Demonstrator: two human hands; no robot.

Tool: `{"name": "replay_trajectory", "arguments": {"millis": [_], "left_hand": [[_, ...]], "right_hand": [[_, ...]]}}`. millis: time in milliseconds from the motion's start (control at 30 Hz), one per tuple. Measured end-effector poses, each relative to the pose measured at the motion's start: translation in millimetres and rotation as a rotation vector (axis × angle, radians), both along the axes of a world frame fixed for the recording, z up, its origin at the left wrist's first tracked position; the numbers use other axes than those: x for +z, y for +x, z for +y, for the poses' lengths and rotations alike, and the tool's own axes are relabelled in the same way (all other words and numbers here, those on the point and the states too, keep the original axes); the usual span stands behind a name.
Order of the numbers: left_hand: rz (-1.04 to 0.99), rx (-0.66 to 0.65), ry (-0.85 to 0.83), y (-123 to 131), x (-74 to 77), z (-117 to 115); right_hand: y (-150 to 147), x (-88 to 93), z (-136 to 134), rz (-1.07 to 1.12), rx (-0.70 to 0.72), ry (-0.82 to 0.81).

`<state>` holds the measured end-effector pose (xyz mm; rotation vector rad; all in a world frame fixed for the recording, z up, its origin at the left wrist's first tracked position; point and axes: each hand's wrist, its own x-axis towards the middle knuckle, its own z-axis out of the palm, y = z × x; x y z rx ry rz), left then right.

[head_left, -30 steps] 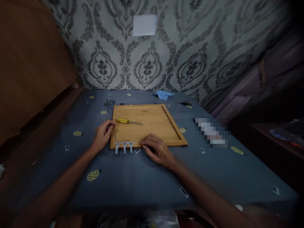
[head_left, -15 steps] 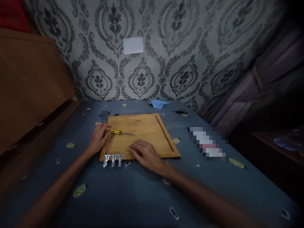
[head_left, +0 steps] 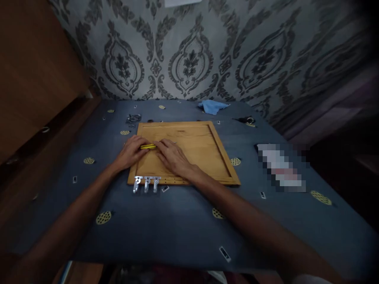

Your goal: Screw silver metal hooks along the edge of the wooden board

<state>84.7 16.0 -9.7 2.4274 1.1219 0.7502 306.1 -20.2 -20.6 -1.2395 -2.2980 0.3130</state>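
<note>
**Desk:** What does the head camera show?

**Operator:** I see two bare hands meeting on a yellow screwdriver (head_left: 148,146). It lies flat on the left part of a wooden panel (head_left: 204,152), with its handle pointing left. The panel rests in the middle of a table covered with a blue patterned cloth (head_left: 177,221).

**Desk:** And the grip?

**Operator:** The left hand (head_left: 131,153) has its fingers bent over the handle's left end and touches it. I cannot tell whether they clasp it. The right hand (head_left: 173,157) lies across the shaft with its fingers stretched out and the fingertips at the handle's right end. It is resting there, not clenched. Only a short strip of yellow shows between the two hands.

**Desk:** What lies around them?

**Operator:** Three metal hooks (head_left: 146,183) sit in a row against the panel's near edge, just left of the right forearm. A light blue rag (head_left: 213,105) lies at the far edge of the table, close to the patterned wall (head_left: 231,59). To its right, beyond the panel's far right corner, is a small dark tool (head_left: 245,120). A cluster of small metal parts (head_left: 134,117) lies just beyond the panel's far left corner. Brown wooden furniture (head_left: 32,79) stands along the left side.
</note>
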Motion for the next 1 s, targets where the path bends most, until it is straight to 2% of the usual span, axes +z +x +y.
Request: {"name": "replay_trajectory", "arguments": {"millis": [200,333,433,500,567,633,733,1000], "left_hand": [[-0.166,0.019,-0.074,12.4,12.7,-21.3],[-0.257,0.068,-0.116,11.2,22.8,-46.6],[-0.263,0.056,-0.157,9.7,23.6,-61.3],[-0.255,0.042,-0.166,10.6,21.0,-65.9],[-0.245,0.021,-0.166,12.4,17.2,-67.0],[-0.23,-0.011,-0.169,13.7,13.5,-66.9],[-0.197,-0.056,-0.189,13.5,9.8,-68.3],[-0.147,-0.107,-0.219,11.2,9.7,-71.0]], "right_hand": [[7.9,4.9,-2.8,0.057,-0.052,0.012],[17.5,14.0,-9.5,0.225,-0.099,0.06],[21.1,24.6,-22.9,0.365,-0.132,0.08],[20.2,30.2,-37.2,0.475,-0.117,0.043],[17.5,32.6,-53.5,0.696,-0.059,-0.069],[14.3,31.9,-67.7,0.8,-0.043,-0.143],[9.7,27.8,-79.7,0.839,-0.025,-0.173],[4.7,26.9,-86.5,0.786,0.012,-0.214]]}}
